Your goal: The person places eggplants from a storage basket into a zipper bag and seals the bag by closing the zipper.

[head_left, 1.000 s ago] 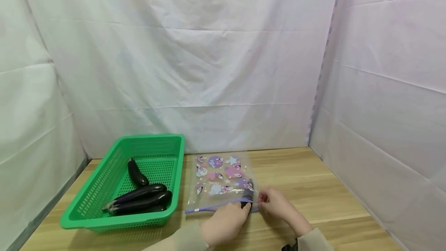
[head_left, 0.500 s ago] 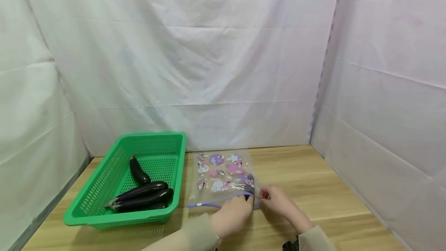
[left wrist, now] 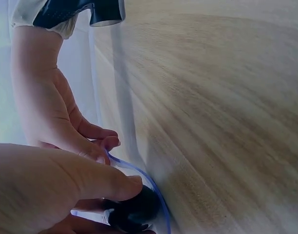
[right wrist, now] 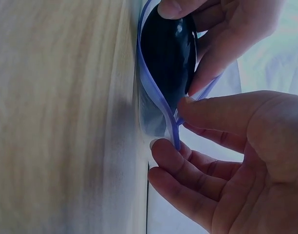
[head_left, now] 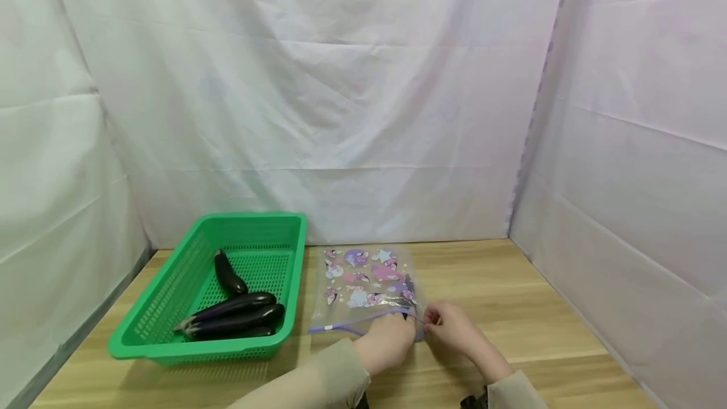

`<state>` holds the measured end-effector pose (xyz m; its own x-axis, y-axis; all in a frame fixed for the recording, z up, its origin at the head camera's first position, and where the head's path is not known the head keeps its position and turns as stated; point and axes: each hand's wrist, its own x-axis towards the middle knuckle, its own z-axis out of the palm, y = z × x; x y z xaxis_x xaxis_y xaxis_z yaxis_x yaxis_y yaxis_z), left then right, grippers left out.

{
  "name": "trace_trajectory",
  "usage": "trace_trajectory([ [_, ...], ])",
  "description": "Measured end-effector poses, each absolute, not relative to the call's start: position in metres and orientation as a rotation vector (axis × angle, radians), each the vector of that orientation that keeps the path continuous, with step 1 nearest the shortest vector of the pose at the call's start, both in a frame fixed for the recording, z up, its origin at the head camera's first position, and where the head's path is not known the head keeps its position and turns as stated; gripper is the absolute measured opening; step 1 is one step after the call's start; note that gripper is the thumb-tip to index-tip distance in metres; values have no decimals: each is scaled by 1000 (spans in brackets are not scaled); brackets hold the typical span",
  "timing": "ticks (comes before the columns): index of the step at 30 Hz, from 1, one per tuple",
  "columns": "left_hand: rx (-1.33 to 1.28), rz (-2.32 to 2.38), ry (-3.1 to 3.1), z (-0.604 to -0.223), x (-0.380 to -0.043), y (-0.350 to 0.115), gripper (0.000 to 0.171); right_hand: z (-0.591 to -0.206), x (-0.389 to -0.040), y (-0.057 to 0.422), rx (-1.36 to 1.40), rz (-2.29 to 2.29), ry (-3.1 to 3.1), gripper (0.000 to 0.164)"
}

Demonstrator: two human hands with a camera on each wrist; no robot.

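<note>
A clear zip bag (head_left: 363, 279) printed with pink and purple cartoon figures lies flat on the table, its purple-edged mouth facing me. Inside the mouth at its right side is a dark eggplant (right wrist: 168, 53), largely within the bag. My left hand (head_left: 387, 341) grips the eggplant's near end with thumb and fingers at the opening. At the right corner of the mouth, my right hand (head_left: 457, 332) pinches the bag's purple edge between thumb and fingers. The right wrist view shows the mouth spread around the eggplant.
A green plastic basket (head_left: 301, 257) stands to the left of the bag, with several eggplants (head_left: 235, 320) in it. White cloth (head_left: 352, 112) hangs behind and on both sides of the wooden table (head_left: 483, 276).
My left hand has moved forward with the eggplant, which has gone deeper into the bag. My right hand keeps its pinch on the bag's corner. The head view has shifted slightly.
</note>
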<state>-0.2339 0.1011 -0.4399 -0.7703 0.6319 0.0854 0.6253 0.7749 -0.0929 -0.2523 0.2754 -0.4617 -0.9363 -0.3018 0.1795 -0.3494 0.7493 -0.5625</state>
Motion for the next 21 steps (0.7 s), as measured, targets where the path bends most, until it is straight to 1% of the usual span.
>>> trace_trajectory([
  [3,-1019,101,-2846,-442,-235,102,52,-462,-251,276,549,938,-2859,16],
  [7,-1011,87,-2830,-446,-237,102,57,-462,-250,276,573,924,-2847,17],
  [9,-1000,71,-2834,-448,-239,102,62,-463,-250,277,580,915,-2843,17],
  [12,-988,38,-2830,-453,-242,103,63,-463,-250,277,580,920,-2842,16],
  [14,-989,26,-2815,-455,-244,103,57,-463,-250,277,581,928,-2845,17],
  [19,-964,-5,-2816,-457,-250,106,22,-463,-250,277,580,943,-2835,17],
  [21,-922,-55,-2859,-457,-252,108,18,-462,-250,278,579,936,-2830,17],
])
